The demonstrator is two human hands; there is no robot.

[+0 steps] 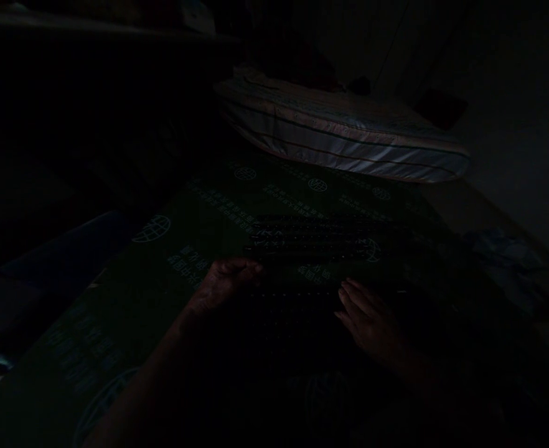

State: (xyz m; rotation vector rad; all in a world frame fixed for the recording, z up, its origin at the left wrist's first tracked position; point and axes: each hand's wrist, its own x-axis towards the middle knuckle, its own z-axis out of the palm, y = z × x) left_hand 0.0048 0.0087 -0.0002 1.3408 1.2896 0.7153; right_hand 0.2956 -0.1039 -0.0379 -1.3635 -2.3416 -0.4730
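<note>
The scene is very dark. A wide black object (293,320) with rows of small pale marks, looking like a keyboard, lies in front of me. Its edges are hard to make out. My left hand (228,277) is by its far left corner, fingers curled and tips pressed together. Whatever they pinch, if anything, is hidden. My right hand (365,314) rests over the right part of the black object, fingers stretched out. Just beyond both hands lie several dark rows (302,236) dotted with small light marks. The printed surface shows through gaps between them.
Beneath everything spreads a green board (200,230) printed with white globes and lettering. At its far end lies a striped mattress-like pad (344,137). Crumpled cloth or plastic (503,255) is at the right, and a dim bluish surface (78,242) at the left.
</note>
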